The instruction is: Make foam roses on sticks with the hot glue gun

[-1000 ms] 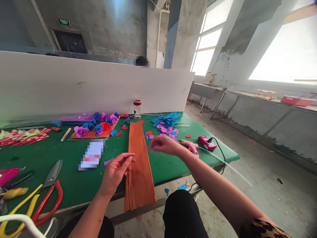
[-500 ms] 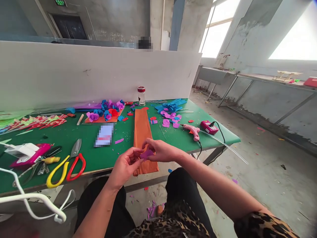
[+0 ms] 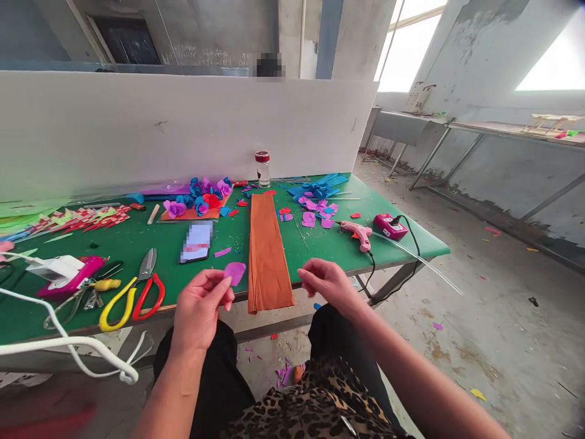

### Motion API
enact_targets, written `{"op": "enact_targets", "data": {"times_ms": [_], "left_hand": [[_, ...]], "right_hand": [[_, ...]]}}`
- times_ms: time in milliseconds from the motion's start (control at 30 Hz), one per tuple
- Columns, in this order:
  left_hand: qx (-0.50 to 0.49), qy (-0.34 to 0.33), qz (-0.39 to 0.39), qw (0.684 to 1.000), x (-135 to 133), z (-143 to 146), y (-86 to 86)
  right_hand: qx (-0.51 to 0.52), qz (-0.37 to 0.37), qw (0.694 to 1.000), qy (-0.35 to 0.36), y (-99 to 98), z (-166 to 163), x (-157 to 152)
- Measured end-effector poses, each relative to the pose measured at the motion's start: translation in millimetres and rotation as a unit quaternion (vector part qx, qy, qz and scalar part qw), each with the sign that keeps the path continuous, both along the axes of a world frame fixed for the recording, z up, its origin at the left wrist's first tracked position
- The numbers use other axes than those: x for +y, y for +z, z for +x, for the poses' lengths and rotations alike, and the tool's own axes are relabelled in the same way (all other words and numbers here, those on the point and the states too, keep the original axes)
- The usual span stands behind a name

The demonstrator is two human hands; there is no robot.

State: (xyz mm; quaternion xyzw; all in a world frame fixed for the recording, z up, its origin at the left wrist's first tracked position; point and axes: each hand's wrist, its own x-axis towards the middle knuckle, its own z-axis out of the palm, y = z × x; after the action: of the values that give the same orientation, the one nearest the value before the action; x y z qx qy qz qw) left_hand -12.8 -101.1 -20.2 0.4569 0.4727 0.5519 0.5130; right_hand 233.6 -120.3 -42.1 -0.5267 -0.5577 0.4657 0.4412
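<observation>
Between the thumb and fingers of my left hand (image 3: 201, 305) is a purple paper petal (image 3: 234, 272), held up above the front edge of the table. My right hand (image 3: 326, 281) is apart from it, over the table edge to the right, its fingers loosely bent with nothing seen in them. A folded strip of orange-brown crepe paper (image 3: 269, 256) lies between the hands and hangs slightly past the edge. Further back lie loose purple petals (image 3: 309, 218). A pink glue gun (image 3: 359, 234) rests on the right of the table.
Paper roses (image 3: 201, 198) sit behind a phone (image 3: 196, 242). Scissors with red and yellow handles (image 3: 145, 280) and a white cable (image 3: 86, 369) are at left. A lidded jar (image 3: 262, 169) stands before the white partition (image 3: 192, 128). A pink power block (image 3: 390, 226) sits near the right edge.
My hands have parted: the left moved leftward with the purple petal, while the right let go of it and moved right. The view has shifted slightly.
</observation>
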Motion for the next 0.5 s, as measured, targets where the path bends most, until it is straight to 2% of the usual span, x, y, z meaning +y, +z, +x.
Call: {"op": "enact_targets", "data": {"times_ms": [133,200,300,500], "left_hand": [[-0.095,0.036,-0.071,0.992,-18,-9,-12.6],[-0.127,0.030,-0.115,0.985,-30,-3,-22.1],[-0.177,0.018,-0.175,0.968,-47,9,-32.6],[-0.191,-0.004,-0.238,0.952,-65,18,-38.2]], "right_hand": [[0.112,-0.106,0.986,-0.058,-43.2,-9,-16],[0.188,-0.157,0.969,-0.044,-55.5,-17,-15],[0.253,-0.202,0.946,-0.025,-61.3,-23,-4],[0.260,-0.229,0.938,0.001,-61.1,-26,5]]}}
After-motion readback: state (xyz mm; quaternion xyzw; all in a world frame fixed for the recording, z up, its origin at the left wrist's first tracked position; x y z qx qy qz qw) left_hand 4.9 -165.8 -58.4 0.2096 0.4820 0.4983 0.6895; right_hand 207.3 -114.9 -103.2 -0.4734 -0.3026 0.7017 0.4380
